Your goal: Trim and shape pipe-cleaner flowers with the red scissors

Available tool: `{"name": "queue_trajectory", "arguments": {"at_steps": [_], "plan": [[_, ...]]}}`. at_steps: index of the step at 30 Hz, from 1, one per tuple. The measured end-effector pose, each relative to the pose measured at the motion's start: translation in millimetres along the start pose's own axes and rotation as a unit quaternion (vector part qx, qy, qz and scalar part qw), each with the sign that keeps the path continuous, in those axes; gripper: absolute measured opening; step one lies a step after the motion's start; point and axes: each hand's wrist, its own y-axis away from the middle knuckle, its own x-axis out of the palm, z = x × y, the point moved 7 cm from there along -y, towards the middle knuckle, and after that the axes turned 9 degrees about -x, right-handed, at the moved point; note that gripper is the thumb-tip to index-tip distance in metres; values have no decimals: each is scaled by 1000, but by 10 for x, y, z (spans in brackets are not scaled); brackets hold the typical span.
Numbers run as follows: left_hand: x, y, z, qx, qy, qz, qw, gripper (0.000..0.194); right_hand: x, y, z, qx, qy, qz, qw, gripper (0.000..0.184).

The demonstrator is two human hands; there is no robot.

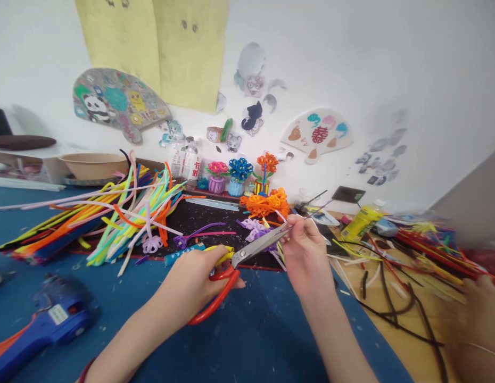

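Note:
My left hand is closed round the red handles of a pair of scissors, whose blades point up and to the right. The blade tips reach the fingers of my right hand. Those fingers pinch a thin purple pipe cleaner, which sticks out beyond them to the upper right. Whether the blades touch it is hard to tell. Behind the blades lie light purple looped pipe-cleaner pieces on a black mat. A small purple flower on a stem rests left of them.
Bundles of coloured pipe cleaners lie left, near a blue glue gun. Potted pipe-cleaner flowers and an orange looped pile stand at the back. Right are a yellow bottle and another person's blurred hand.

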Motion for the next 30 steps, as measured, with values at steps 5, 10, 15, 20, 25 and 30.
{"name": "queue_trajectory", "arguments": {"at_steps": [5,10,15,20,25,30], "plan": [[10,8,3,9,3,-5,1000,34,-2,5,-34,17,-14,-1,1000,19],[11,7,12,8,-4,2,1000,34,-6,6,-41,26,-25,-11,999,22],[-5,0,18,10,-5,-3,1000,34,6,4,-21,24,-25,-10,999,24],[-2,2,12,11,10,0,1000,34,10,-4,-7,20,-26,-6,999,25],[13,4,20,2,11,10,1000,38,11,-9,1,18,-32,-10,999,27],[17,0,21,4,20,13,1000,43,12,-4,-13,26,-46,-4,999,25]]}}
